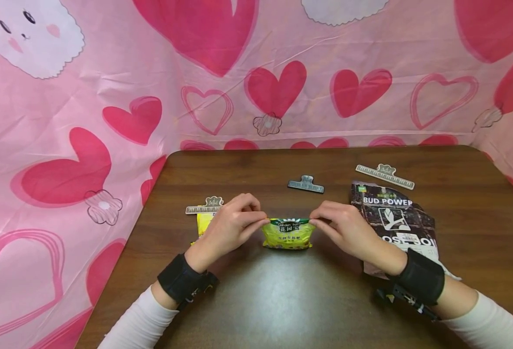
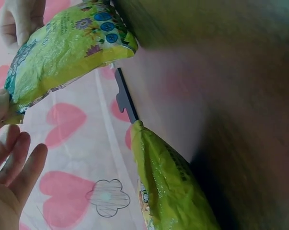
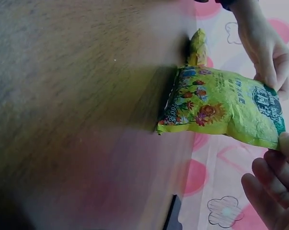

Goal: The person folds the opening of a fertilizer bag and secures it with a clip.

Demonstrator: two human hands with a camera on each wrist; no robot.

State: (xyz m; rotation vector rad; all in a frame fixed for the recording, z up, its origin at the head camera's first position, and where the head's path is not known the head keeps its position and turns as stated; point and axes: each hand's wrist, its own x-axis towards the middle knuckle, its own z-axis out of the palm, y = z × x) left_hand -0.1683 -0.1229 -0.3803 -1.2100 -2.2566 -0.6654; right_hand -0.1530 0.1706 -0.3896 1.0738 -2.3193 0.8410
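Note:
A small yellow-green garden fertilizer bag [image 1: 288,237] with a dark green top edge stands at the middle of the table. My left hand [image 1: 230,225] pinches its top left corner between thumb and finger, and my right hand [image 1: 348,228] pinches the top right corner. The top edge is stretched between them. In the right wrist view, printed flowers cover the lower front of the bag [image 3: 216,103]. Behind my left hand lies another yellow bag [image 1: 203,223], partly hidden, with a silver clip [image 1: 204,207] at its top.
A dark "BUD POWER" soil bag [image 1: 398,218] lies on the right, partly under my right forearm. Beyond it rests a long silver clip [image 1: 385,175]. A smaller dark clip [image 1: 306,185] lies at the back middle of the brown table [image 1: 248,300]. Pink heart-patterned cloth [image 1: 143,111] hangs around the table.

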